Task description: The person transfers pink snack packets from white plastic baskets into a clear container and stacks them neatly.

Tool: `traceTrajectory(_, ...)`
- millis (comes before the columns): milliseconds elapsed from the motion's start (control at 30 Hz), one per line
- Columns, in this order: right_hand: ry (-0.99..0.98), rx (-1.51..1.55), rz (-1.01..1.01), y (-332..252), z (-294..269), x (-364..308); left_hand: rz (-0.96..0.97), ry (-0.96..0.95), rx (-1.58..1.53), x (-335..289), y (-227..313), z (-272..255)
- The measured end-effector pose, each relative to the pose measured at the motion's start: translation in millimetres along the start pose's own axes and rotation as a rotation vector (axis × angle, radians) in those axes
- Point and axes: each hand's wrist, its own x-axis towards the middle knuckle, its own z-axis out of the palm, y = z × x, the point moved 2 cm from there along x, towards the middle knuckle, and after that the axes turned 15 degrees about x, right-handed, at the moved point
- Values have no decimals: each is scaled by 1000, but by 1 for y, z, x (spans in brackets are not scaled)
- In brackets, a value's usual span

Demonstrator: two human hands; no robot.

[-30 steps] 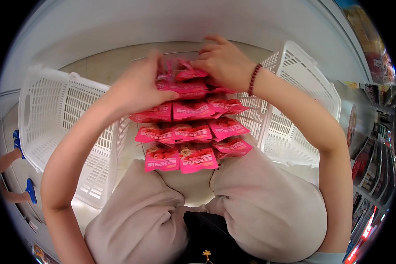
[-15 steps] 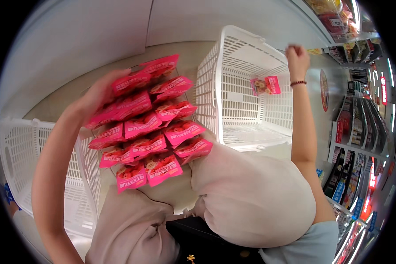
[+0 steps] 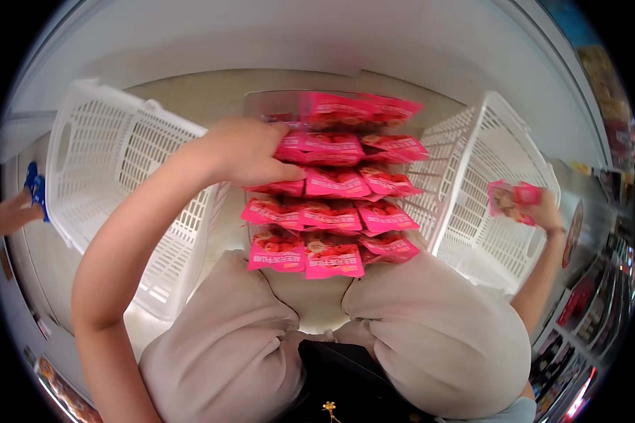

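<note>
Several pink snack packets point(image 3: 334, 182) with red fruit pictures stand in overlapping rows in front of my knees, in a rectangular holder with a clear back edge. At the left side of the upper rows, my left hand point(image 3: 250, 151) grips the end of a packet between thumb and fingers; its fingertips are partly hidden. To the right, my right hand point(image 3: 543, 210) reaches into a white slatted basket point(image 3: 450, 204). Its fingers are closed on the right end of one pink snack packet point(image 3: 506, 199), slightly blurred.
Another white slatted basket point(image 3: 95, 169) stands at my left. A pale wall or panel point(image 3: 289, 42) rises beyond the packets. Store shelves point(image 3: 585, 324) line the right side. At the far left, another person's foot in a blue shoe point(image 3: 35, 189) shows.
The view has turned, bringing the packets to the middle. My right hand, a fist above the right basket before, now holds the packet inside it. My left hand has moved farther onto the packets.
</note>
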Motion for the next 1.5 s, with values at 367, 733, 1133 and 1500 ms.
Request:
traceTrajectory(367, -380, -13, -1012, -245, 152, -21, -49, 547, 260, -18, 21, 24)
traceTrajectory(733, -544, -808, -1064, -289, 256, 9, 16, 785, 50, -39, 7, 34)
traceTrajectory(1133, -332, -470, -1268, -261, 275, 26, 31, 790, 44, -41, 4, 33)
traceTrajectory(1500, -575, -809, -1177, -269, 305, 28, -41, 620, -171, -47, -6, 19)
